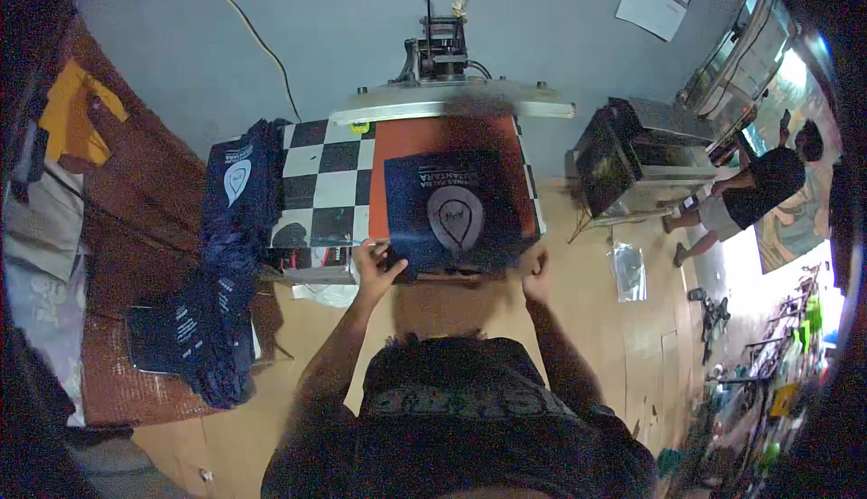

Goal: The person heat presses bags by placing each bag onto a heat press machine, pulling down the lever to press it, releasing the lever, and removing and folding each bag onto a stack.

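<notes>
hold likely soft, light printed cloth (454, 214) by near corners, with left fingers (394, 270) parted, right fingers (539, 265) curled, grips unclear

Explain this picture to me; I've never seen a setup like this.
There is no robot: the one picture comes from a camera on a person's head, looking down past their own arms. Ahead stands a machine resembling a press. Before it, a dark printed cloth lies on an orange pad, beside a checkered surface with more dark cloths. The left hand is at the cloth's near left corner, the right hand by the near right; neither grip is clear.
</notes>
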Available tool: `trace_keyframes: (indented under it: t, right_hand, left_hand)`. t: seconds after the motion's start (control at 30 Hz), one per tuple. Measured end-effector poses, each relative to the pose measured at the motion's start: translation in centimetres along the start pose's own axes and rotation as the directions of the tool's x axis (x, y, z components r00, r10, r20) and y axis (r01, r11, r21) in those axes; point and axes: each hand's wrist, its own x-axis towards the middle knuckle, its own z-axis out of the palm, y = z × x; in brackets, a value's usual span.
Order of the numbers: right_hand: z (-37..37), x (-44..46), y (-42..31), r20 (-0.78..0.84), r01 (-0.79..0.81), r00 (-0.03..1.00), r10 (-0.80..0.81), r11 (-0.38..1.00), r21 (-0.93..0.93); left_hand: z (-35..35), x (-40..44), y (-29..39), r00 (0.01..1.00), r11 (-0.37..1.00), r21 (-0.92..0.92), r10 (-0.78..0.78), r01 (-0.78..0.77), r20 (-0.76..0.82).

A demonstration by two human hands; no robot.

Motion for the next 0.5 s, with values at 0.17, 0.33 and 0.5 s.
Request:
trace_keyframes:
  t: [0.17, 0.33, 0.5]
  right_hand:
    - [0.8, -0.4, -1.0, 0.152, -0.073, 0.987, 0.043, 0.977, 0.198]
    - [-0.1, -1.2, -3.0, 0.332, -0.239, 0.930, 0.160, 0.948, 0.211]
    - [-2.9, -1.0, -14.4, 0.586, -0.541, 0.727, 0.358, 0.824, 0.167]
  left_hand:
    - [-0.2, -0.8, -6.2, 0.954, 0.922, -0.263, -0.245, 0.285, 0.175]
    - [-1.0, -0.7, -3.7, 0.820, 0.932, -0.100, -0.251, 0.348, 0.514]
    - [-2.8, 1.2, 1.6, 0.852, 0.877, -0.097, -0.422, 0.470, 0.310]
